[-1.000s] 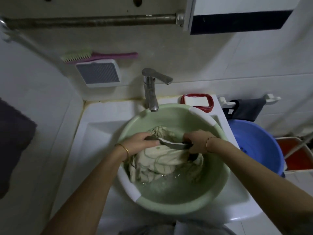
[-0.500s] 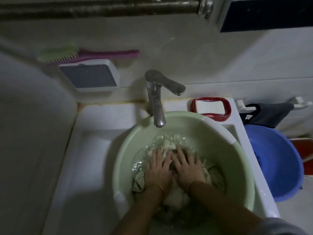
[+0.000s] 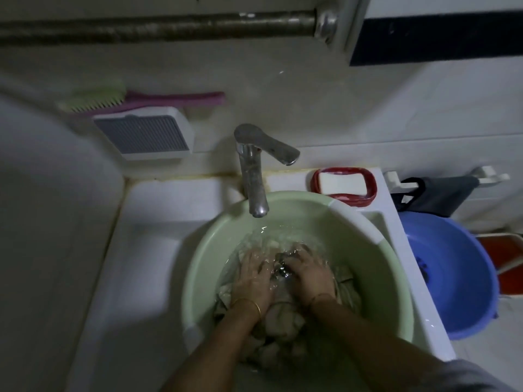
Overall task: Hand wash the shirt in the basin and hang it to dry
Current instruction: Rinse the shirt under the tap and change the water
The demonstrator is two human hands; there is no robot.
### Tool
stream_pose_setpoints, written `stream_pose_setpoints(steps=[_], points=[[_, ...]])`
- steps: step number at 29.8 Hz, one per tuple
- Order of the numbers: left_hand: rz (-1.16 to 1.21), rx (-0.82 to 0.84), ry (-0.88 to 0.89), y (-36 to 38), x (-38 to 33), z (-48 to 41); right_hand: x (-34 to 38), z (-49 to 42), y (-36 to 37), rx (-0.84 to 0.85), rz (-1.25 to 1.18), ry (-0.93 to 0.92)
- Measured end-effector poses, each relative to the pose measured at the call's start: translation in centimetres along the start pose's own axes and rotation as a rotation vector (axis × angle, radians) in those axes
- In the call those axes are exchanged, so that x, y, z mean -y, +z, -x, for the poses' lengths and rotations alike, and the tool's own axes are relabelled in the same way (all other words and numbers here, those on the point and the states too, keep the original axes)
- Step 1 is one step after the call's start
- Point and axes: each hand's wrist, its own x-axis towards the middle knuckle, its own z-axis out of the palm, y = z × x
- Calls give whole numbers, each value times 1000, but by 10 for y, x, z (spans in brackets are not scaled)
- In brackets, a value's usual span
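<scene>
A pale patterned shirt (image 3: 283, 321) lies bunched and soaked in a light green basin (image 3: 370, 267) that holds water and sits in the white sink (image 3: 147, 250). Both of my hands are under the water on top of the shirt. My left hand (image 3: 252, 278) presses down on the cloth with its fingers spread and straight. Close beside it, my right hand (image 3: 310, 274) has its fingers curled into the fabric. The water ripples around the fingertips and blurs them.
A metal faucet (image 3: 252, 176) overhangs the basin's far rim. A red soap dish (image 3: 343, 183) holding a white bar sits behind it. A blue basin (image 3: 452, 278) stands to the right under a dark cloth (image 3: 441, 196). A metal bar (image 3: 158, 28) and a brush (image 3: 169, 100) are on the wall.
A second ago both hands held part of the shirt stretched above the water. They then pushed it under, and the right hand's fingers have since curled. The view has moved closer.
</scene>
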Motion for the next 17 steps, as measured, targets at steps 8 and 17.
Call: stream_pose_setpoints(steps=[8,17], points=[[202,-81,-25,-73,-39,22,13,12,-92,-70,-893,532],[411,-306,261,-145,-107,79,69,68,-144,58,-1051,157]])
